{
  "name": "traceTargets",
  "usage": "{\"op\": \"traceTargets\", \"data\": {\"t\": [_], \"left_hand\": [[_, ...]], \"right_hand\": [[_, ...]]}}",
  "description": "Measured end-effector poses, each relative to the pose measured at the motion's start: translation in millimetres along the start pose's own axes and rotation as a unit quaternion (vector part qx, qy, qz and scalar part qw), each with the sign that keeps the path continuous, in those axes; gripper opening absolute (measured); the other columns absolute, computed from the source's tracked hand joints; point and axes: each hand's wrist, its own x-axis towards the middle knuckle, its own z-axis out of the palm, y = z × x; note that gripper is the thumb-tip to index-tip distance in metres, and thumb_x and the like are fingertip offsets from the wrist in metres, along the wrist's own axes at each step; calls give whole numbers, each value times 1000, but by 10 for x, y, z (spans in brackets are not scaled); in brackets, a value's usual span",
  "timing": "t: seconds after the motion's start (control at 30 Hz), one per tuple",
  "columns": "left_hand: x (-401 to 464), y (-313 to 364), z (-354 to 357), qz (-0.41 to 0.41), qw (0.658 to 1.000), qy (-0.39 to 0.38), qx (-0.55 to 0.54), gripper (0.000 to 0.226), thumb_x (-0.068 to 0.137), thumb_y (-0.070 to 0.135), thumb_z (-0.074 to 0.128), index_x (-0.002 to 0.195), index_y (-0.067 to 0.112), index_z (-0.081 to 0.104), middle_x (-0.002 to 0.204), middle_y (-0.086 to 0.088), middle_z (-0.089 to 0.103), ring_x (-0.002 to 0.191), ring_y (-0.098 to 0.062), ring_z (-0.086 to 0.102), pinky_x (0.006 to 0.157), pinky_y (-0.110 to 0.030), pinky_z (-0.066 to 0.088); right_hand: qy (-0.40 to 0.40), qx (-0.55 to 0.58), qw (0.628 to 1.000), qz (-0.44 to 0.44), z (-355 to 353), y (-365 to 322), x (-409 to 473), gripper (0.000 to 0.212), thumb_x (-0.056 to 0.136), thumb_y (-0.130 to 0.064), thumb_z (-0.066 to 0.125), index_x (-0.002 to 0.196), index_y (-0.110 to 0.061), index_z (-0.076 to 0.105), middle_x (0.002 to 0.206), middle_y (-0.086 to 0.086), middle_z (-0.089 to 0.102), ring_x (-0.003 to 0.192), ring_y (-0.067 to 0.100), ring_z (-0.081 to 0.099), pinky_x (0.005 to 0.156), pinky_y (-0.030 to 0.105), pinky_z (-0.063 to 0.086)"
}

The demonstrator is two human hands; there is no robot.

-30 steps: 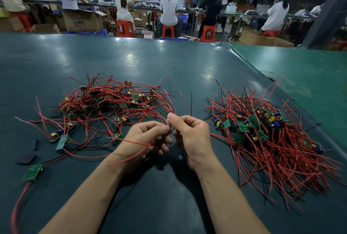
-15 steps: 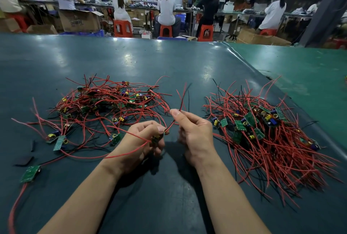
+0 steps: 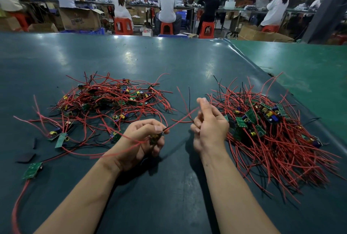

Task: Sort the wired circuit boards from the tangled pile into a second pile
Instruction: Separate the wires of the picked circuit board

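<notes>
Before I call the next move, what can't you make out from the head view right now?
- Board in the left hand: mostly hidden by curled fingers.
- Right hand grip on the red wire: contact hidden behind the fingers.
- Boards low in the right pile: buried under wires.
- Loose board's red lead: cut off at bottom edge.

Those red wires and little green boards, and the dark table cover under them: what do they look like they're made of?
The red wires look like thin metal leads in a flexible, matte plastic sleeve, judging by how they curl and sag. The green boards look like rigid, flat, lacquered circuit-board laminate. The table cover looks like smooth rubber or vinyl sheet: it reflects the lamps softly and curls up at its right edge.
</notes>
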Motion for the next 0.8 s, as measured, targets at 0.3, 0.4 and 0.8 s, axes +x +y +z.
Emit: {"op": "traceTargets", "data": {"t": [0.3,0.4,0.8], "left_hand": [[-9,13,9,6,1000,10,1,20,78,18,63,91,4,72,72,-13,69,49,-12,58,44,-18,48],[-20,31,7,-21,1000,-10,7,8,75,16,71,79,11,76,68,-14,68,46,-13,56,42,-18,46],[-87,8,-81,-15,991,-132,-28,39,52,31,92,82,9,77,76,-15,72,64,-17,67,61,-24,53]], "right_hand": [[-203,-225,948,99,19,16,-224,10,84,-13,73,87,-4,74,43,-9,45,34,2,27,33,13,19],[-143,-186,969,78,10,-14,-166,9,83,-11,74,83,-3,72,41,-10,36,33,3,24,33,15,20],[27,-2,1000,-1,-76,-55,76,27,92,-6,65,68,-14,54,43,-6,36,33,5,24,34,14,21]]}}
